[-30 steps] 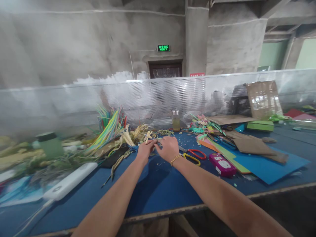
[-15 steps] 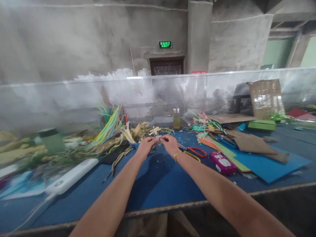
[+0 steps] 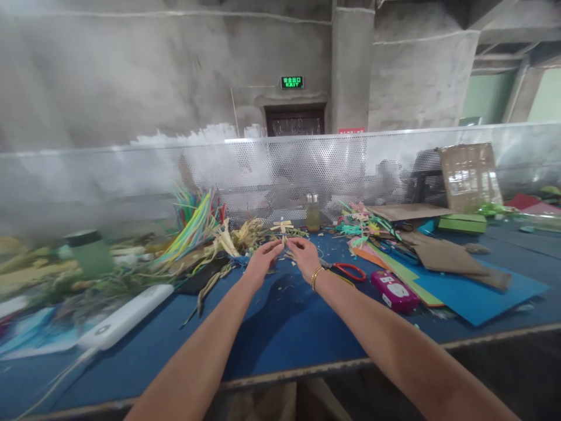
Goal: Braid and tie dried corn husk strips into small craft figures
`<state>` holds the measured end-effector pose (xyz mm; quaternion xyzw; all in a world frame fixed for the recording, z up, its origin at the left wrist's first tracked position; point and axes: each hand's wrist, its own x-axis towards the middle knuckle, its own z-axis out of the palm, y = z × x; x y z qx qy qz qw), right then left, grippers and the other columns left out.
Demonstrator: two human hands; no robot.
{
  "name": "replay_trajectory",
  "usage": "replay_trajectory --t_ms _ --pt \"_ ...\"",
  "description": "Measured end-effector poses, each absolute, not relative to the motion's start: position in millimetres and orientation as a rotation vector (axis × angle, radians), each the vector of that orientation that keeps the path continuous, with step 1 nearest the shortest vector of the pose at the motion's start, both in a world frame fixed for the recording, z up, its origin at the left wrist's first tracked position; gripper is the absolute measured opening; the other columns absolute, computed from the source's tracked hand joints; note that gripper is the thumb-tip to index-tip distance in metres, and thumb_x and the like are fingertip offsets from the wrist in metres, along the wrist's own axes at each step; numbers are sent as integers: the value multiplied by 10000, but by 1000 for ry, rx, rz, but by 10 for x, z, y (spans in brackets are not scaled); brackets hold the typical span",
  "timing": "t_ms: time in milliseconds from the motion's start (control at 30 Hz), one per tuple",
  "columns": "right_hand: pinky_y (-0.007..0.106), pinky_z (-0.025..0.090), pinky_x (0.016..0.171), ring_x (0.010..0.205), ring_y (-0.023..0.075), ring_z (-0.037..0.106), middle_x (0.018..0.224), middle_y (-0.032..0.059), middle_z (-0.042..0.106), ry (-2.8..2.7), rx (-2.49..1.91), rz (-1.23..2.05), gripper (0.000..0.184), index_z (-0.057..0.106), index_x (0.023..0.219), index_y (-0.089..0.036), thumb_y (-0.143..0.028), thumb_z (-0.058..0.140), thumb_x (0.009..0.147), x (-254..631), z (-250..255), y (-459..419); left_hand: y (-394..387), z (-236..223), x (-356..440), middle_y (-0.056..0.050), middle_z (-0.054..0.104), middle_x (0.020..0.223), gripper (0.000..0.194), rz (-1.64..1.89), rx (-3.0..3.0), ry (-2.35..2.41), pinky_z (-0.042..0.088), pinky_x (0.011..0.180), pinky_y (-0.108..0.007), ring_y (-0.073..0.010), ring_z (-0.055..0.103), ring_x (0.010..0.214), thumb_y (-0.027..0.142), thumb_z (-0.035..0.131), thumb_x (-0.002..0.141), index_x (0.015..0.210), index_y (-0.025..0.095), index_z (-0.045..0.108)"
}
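A small cross-shaped figure of pale straw strips (image 3: 283,225) stands upright above my fingertips. My left hand (image 3: 262,261) pinches its lower end from the left. My right hand (image 3: 304,255), with a gold bracelet at the wrist, meets it there with thumb and finger closed on the same stem. The fine detail of the stem between the fingers is too small to make out. Just right of my right hand lie scissors (image 3: 349,271) with one red and one yellow handle, partly hidden by the wrist. Dried straw strips (image 3: 245,237) are heaped behind my left hand.
On the left are a white power strip (image 3: 127,316), a green lidded jar (image 3: 90,254) and a bundle of coloured strips (image 3: 195,219). To the right lie a purple packet (image 3: 394,290), blue sheets (image 3: 486,298) and brown cardboard (image 3: 447,254). A glass bottle (image 3: 312,215) stands behind the hands.
The straw figure has turned from leaning left to upright between my hands. My fingertips briefly parted a little and are now together on its stem. The view shifted slightly.
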<state>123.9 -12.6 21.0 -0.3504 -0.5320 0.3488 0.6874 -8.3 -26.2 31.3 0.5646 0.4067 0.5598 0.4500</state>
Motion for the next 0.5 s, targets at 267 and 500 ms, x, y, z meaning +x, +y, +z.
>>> replay_trajectory --t_ms 267,500 --pt "283 470 693 691 157 585 726 23 684 -1287 -849 766 202 701 723 -178 -363 641 672 1175 128 -172 -215 265 -76 4 631 702 400 1482 1350 979 353 526 -224 -92 494 562 452 785 553 842 186 712" --pt "291 487 736 746 160 620 823 42 703 -1324 -855 761 230 710 835 -165 -321 657 673 1206 88 -140 -178 259 -107 39 532 581 431 1529 1257 967 264 452 -212 -51 379 463 412 805 545 866 149 690"
